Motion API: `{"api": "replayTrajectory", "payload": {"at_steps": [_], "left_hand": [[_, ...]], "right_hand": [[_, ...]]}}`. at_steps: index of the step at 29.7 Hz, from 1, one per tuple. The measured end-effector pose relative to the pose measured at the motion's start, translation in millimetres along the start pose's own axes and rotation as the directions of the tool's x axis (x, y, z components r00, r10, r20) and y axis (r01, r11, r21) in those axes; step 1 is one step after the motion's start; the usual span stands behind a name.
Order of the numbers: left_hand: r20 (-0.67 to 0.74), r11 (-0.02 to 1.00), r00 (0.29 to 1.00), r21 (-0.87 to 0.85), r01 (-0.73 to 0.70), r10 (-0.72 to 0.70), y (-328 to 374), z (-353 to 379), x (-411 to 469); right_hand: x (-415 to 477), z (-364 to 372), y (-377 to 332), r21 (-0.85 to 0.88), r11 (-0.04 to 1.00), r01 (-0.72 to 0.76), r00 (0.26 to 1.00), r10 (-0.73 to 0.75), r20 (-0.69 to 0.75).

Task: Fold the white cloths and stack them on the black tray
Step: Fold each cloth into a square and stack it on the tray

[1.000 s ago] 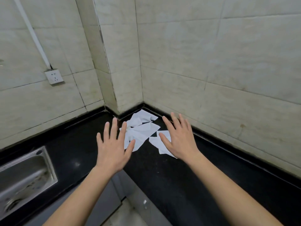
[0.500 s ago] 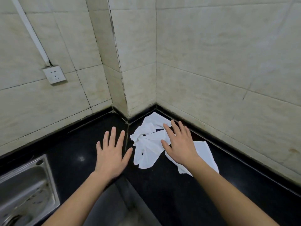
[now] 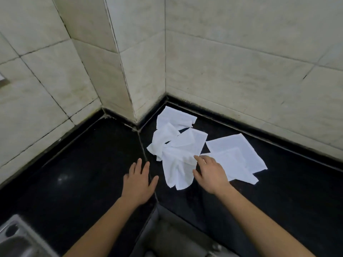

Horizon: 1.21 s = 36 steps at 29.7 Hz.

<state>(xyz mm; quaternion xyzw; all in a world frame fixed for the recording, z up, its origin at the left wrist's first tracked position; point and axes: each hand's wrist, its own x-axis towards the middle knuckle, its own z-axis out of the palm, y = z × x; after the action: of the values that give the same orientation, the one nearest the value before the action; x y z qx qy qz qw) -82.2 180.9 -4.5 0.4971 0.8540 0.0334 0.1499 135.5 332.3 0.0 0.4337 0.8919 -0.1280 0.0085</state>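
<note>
Several white cloths lie on a black counter in the tiled corner. A crumpled cloth is in the middle, another rumpled cloth lies behind it near the wall, and a flat square cloth is spread to the right. My right hand pinches the crumpled middle cloth at its right edge with thumb and fingers. My left hand rests flat on the counter, fingers apart, just left of the cloths. No black tray is visible apart from the black surface.
Beige tiled walls close in behind and to the right, with a protruding corner column. A steel sink sits at the lower left. The counter's inner edge drops off between my forearms.
My view has moved closer and down toward the cloths. My right hand has drawn back from the pile's centre and closed its fingers on the crumpled cloth's edge. My left hand stays flat.
</note>
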Motion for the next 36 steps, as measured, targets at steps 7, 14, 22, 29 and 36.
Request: {"api": "replayTrajectory", "payload": {"at_steps": [7,14,22,29,36], "left_hand": [[0.099,0.970,0.965,-0.020,-0.242,0.243,2,57,32],[0.091,0.860,0.857,0.014,-0.510,0.507,5,107,41],[-0.046,0.892,0.892,0.090,-0.444,0.449,11,125,48],[-0.060,0.937,0.937,0.099,-0.336,0.343,7,96,45],[-0.326,0.979,0.935,-0.091,-0.181,0.142,-25,19,22]], "right_hand": [[-6,76,-9,0.068,0.992,0.107,0.965,-0.120,0.235],[-10,108,17,-0.063,0.988,0.140,0.967,-0.123,0.223],[-7,108,61,-0.241,0.956,0.165,0.978,-0.126,0.166],[13,77,47,-0.056,0.981,0.186,0.978,-0.180,0.101],[61,2,-14,0.146,0.955,0.260,0.964,-0.248,-0.099]]}}
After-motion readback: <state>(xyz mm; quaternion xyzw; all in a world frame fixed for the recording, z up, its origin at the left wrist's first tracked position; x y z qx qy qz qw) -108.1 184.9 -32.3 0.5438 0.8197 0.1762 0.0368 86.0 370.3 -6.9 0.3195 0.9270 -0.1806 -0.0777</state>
